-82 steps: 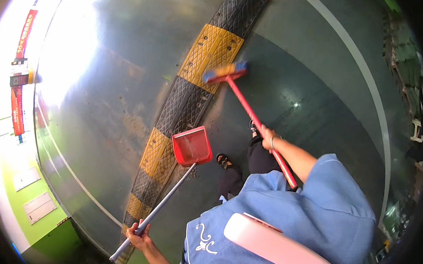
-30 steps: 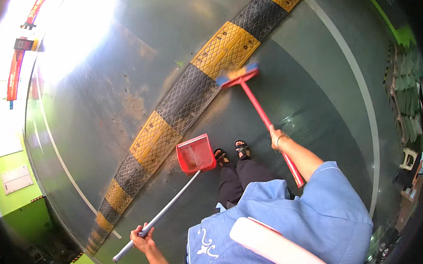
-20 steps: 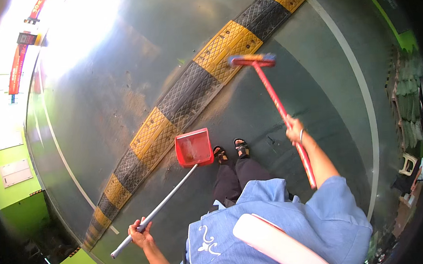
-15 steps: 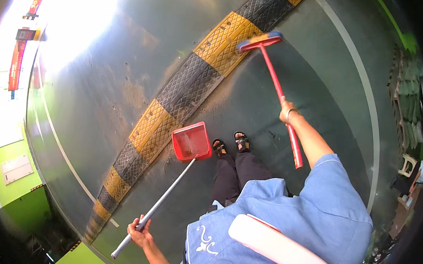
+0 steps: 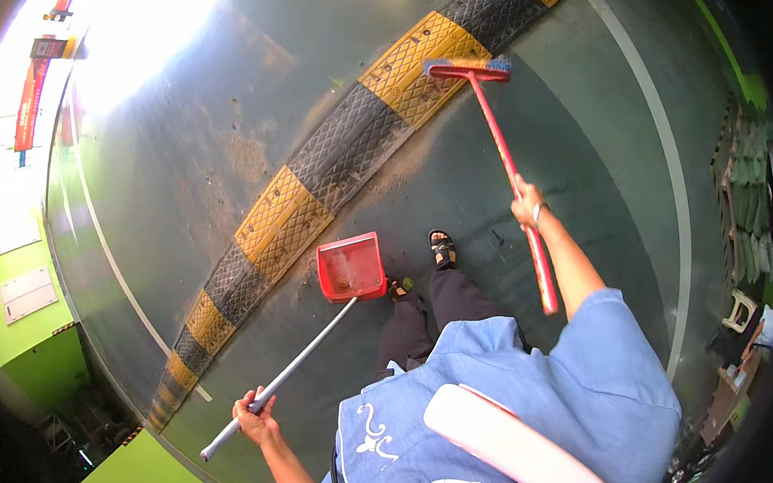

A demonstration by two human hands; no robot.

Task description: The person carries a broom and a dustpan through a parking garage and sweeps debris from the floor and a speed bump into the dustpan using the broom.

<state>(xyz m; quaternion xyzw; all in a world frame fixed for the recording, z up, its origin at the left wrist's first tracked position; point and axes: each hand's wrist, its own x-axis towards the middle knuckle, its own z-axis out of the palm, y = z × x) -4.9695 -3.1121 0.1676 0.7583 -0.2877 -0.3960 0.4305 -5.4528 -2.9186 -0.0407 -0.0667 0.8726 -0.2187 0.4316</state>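
Note:
My right hand is closed round the red handle of a broom. Its head, with blue and yellow bristles, lies at the edge of a yellow and black speed bump. In my left hand is the grey pole of a long-handled dustpan. The red pan rests on the green floor beside the bump, just left of my feet, its wide mouth facing away from me. Brown dust lies along the bump's near side.
The speed bump runs diagonally from lower left to upper right. More dirt is scattered beyond it. Light green wall panels stand at the left. Green hanging items and a pale stool are at the right edge.
One of my feet has stepped back beside the dustpan while the other shows farther forward. The broom head has shifted slightly left along the bump. Both hands keep their hold.

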